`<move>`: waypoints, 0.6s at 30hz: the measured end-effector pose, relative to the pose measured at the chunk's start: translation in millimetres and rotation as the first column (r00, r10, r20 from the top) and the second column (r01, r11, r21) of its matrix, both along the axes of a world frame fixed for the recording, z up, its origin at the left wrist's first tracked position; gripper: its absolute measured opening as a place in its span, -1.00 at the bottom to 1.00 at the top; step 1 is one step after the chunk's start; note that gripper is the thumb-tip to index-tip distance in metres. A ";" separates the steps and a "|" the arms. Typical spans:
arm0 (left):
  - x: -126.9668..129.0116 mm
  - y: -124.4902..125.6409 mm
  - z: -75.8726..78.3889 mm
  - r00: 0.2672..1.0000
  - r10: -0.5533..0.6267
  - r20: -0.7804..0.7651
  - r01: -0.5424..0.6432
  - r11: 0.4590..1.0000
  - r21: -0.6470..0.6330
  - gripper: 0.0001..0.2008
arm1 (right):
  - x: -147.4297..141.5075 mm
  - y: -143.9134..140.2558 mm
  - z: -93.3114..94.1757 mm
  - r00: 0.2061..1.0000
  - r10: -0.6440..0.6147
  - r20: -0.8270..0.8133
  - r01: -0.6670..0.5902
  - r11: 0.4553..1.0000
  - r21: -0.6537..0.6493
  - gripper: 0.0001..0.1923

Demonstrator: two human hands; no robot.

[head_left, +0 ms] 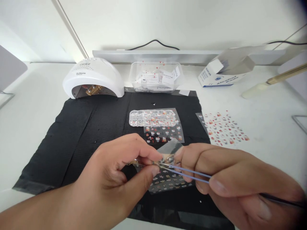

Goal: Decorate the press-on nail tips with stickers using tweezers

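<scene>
My left hand is closed in a pinch, thumb and forefinger together on something small and mostly hidden; a bit of gold shows behind the fingers. In my right hand is a pair of blue tweezers, with tips reaching the left fingertips. A dark thin rod also runs under the right palm. Between the hands a piece of clear film sticks up; which hand holds it, I cannot tell. Below lies a clear sticker sheet with small printed figures, partly covered by the hands.
A divided rhinestone case lies across another sticker sheet on the black mat. Behind stand a white nail lamp, a clear tub of packets and an alcohol pad box. At right are more stickers and a brush.
</scene>
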State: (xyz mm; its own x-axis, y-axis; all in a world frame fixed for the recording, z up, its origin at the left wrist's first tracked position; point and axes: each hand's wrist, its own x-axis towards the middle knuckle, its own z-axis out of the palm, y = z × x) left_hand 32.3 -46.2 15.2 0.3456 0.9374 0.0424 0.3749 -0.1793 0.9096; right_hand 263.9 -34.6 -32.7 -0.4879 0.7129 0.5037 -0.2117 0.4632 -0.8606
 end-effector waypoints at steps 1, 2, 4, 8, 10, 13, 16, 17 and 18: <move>-0.4 0.0 0.0 1.000 -0.006 -0.001 0.006 1.000 0.001 -0.88 | -0.2 -0.1 0.6 1.000 0.004 0.001 -0.004 1.000 0.001 -0.74; -0.8 -0.1 -0.3 1.000 -0.009 0.001 0.009 1.000 0.000 -0.88 | -0.6 -0.2 1.3 1.000 0.009 0.000 -0.009 1.000 0.005 -0.74; -1.7 -0.5 -1.6 1.000 -0.016 0.014 0.016 1.000 -0.014 -0.87 | -1.5 -0.3 2.7 1.000 0.008 -0.011 -0.008 1.000 0.006 -0.75; -3.4 -1.3 -5.3 0.995 -0.024 0.097 0.031 0.997 -0.075 -0.83 | -4.9 -0.8 4.4 0.998 -0.011 -0.059 0.008 0.999 -0.042 -0.76; -3.9 -1.0 -6.3 0.989 -0.016 0.150 0.033 0.993 -0.112 -0.83 | -7.7 -1.6 4.9 0.996 -0.020 -0.090 0.014 0.998 -0.065 -0.77; -4.1 0.4 -6.4 0.984 -0.017 0.177 0.049 0.984 -0.174 -0.88 | -12.8 -3.9 6.7 0.988 -0.058 -0.144 0.037 0.988 -0.148 -0.77; -4.1 1.4 -7.0 0.982 -0.001 0.187 0.037 0.982 -0.188 -0.90 | -18.4 -6.6 10.5 0.976 -0.115 -0.182 0.073 0.972 -0.223 -0.76; -4.2 1.5 -7.8 0.981 0.014 0.195 0.019 0.986 -0.168 -0.87 | -20.3 -7.5 11.8 0.972 -0.140 -0.187 0.097 0.970 -0.221 -0.74; -4.2 1.4 -8.8 0.978 0.030 0.204 0.000 0.990 -0.142 -0.82 | -22.2 -8.4 13.0 0.966 -0.172 -0.193 0.127 0.967 -0.222 -0.73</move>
